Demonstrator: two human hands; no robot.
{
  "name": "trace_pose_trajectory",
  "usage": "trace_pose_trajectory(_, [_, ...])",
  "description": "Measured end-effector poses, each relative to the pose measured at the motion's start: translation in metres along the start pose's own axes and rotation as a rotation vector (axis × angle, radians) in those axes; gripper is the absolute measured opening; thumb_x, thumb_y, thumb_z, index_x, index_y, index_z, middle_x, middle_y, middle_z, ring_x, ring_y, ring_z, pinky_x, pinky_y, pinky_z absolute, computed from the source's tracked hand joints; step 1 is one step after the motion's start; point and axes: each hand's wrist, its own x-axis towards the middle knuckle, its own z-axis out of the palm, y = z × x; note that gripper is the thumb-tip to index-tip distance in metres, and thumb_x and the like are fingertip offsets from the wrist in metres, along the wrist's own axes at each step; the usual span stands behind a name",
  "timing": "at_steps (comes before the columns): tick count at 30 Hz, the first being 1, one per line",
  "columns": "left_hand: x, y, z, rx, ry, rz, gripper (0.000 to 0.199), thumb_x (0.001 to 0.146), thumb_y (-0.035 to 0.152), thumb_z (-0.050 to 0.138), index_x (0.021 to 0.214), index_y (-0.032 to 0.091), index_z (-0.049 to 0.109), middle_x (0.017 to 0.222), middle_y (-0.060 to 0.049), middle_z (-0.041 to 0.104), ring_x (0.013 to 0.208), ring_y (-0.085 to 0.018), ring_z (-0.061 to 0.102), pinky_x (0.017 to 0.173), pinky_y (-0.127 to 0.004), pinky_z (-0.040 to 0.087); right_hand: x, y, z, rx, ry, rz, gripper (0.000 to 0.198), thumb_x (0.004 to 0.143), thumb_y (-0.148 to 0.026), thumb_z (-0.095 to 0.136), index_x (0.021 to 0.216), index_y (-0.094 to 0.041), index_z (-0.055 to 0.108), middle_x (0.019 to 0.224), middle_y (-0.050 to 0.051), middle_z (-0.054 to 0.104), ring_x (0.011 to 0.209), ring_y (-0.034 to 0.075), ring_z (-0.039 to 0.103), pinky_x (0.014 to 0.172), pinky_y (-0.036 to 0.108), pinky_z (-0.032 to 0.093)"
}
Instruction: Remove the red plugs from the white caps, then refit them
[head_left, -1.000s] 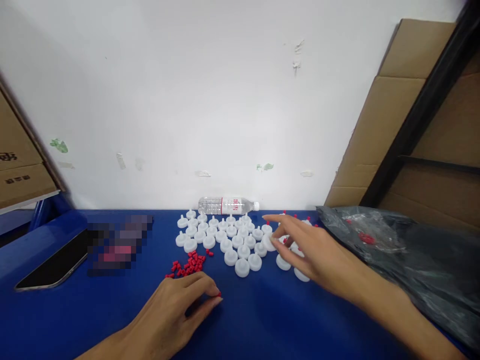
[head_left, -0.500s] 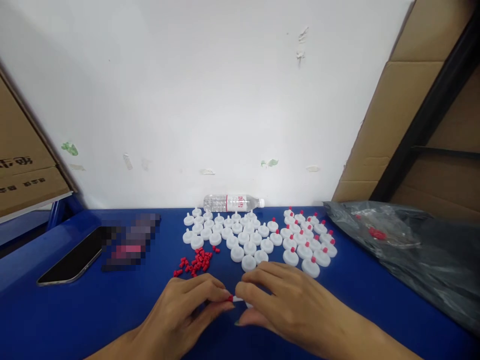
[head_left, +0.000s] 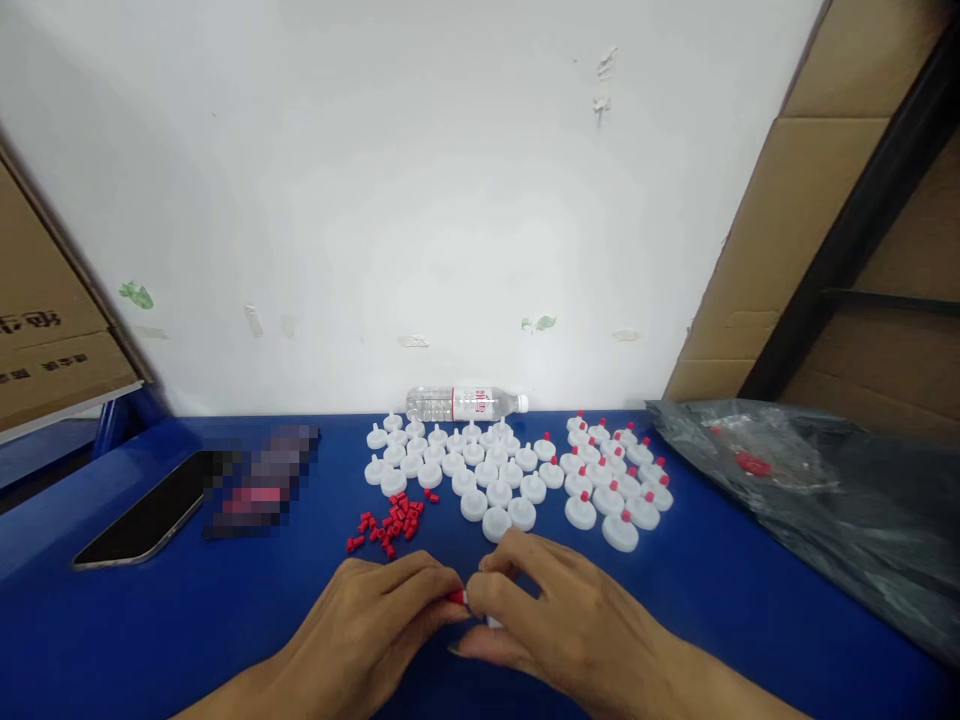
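My left hand (head_left: 386, 615) pinches a small red cap (head_left: 457, 597) between thumb and fingers. Right beside it, my right hand (head_left: 551, 610) is closed around a white nozzle lid (head_left: 493, 622), mostly hidden by the fingers. The red cap sits at the tip of the lid's spout. Past my left hand lies a loose pile of red caps (head_left: 397, 522). Beyond my right hand stand several white nozzle lids (head_left: 474, 503) with bare spouts. To their right is a group of white lids with red tips (head_left: 620, 532).
A clear water bottle (head_left: 469, 404) lies against the wall behind the lids. On the left of the blue table (head_left: 247, 600) are a phone (head_left: 142, 515) and a blurred packet (head_left: 262, 485). A dark plastic bag (head_left: 795, 520) covers the right side. Cardboard (head_left: 795, 220) stands at the right.
My hands have come slightly closer together, and less of the white spout shows between them. The lids and the pile of red caps stay in place.
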Motion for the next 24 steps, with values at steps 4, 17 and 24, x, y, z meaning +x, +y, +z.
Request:
trace_pose_trajectory(4, [0.000, 0.006, -0.001, 0.013, -0.025, -0.016, 0.028, 0.108, 0.023, 0.036, 0.098, 0.021, 0.062, 0.078, 0.000, 0.067, 0.062, -0.013, 0.065, 0.057, -0.024, 0.046, 0.001, -0.003, -0.001, -0.016, 0.057, -0.047, 0.023, 0.100, -0.038, 0.057, 0.090, -0.019, 0.066, 0.081, 0.003, 0.065, 0.068, 0.012, 0.064, 0.062, 0.020, 0.055])
trace_pose_trajectory(17, [0.003, 0.008, -0.009, 0.061, 0.040, -0.070, 0.021, 0.102, 0.020, 0.047, 0.114, 0.025, 0.063, 0.093, 0.000, 0.073, 0.079, -0.014, 0.070, 0.071, -0.024, 0.051, 0.010, 0.015, -0.011, -0.048, 0.051, 0.010, 0.019, 0.103, -0.028, 0.053, 0.116, -0.018, 0.063, 0.099, 0.007, 0.069, 0.082, 0.017, 0.071, 0.072, 0.026, 0.059])
trace_pose_trajectory(24, [0.004, -0.001, -0.013, 0.122, 0.070, -0.084, 0.026, 0.100, 0.021, 0.046, 0.111, 0.024, 0.069, 0.088, 0.000, 0.074, 0.072, -0.013, 0.071, 0.065, -0.021, 0.052, 0.028, 0.106, -0.046, -0.223, -0.036, 0.389, 0.018, 0.100, -0.034, 0.058, 0.099, -0.020, 0.069, 0.098, 0.008, 0.070, 0.089, 0.023, 0.067, 0.073, 0.033, 0.053])
